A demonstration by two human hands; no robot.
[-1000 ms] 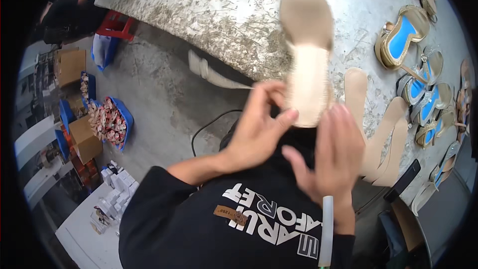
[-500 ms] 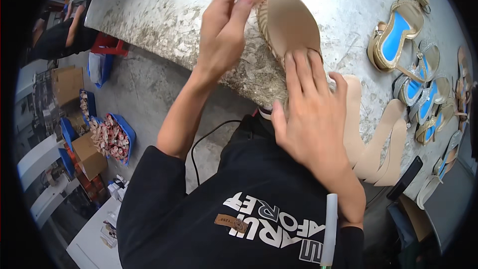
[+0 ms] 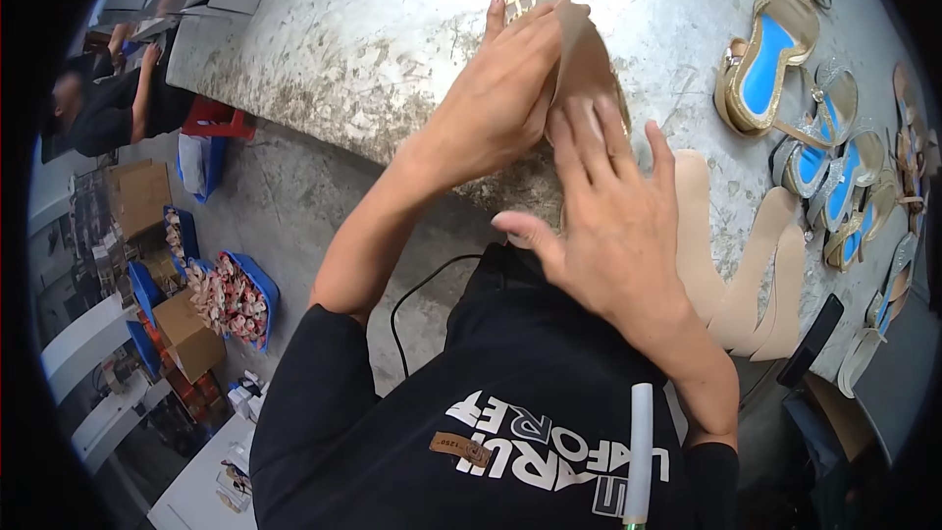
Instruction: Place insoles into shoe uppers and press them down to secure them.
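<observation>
One tan insole (image 3: 587,67) stands at the upper middle of the head view, its left side curled up and its lower part under fingers, over a gold patterned shoe piece (image 3: 516,0) whose tip shows just above and to the left. From the left, the left hand (image 3: 505,88) reaches across with its back to the camera, fingers bent together over the raised edge of the insole and one digit standing apart beside the shoe piece; whether they pinch the edge cannot be told. The right hand (image 3: 618,221) comes up from the lower right, its middle fingers laid flat on the insole, the outermost one spread away to the right and the thumb stretched out to the left, closed around nothing. Beneath lies a scuffed grey table (image 3: 324,69), its worn edge running diagonally from the upper left. Just right of the right hand are loose tan strips (image 3: 751,280), some overlapping, with a dark flat object (image 3: 812,339) near their lower ends. Along the right side of the frame sit sandals (image 3: 770,59), several showing blue inside. At the left, a blue basket (image 3: 267,299) holds pinkish pieces beside a cardboard box (image 3: 188,332).
</observation>
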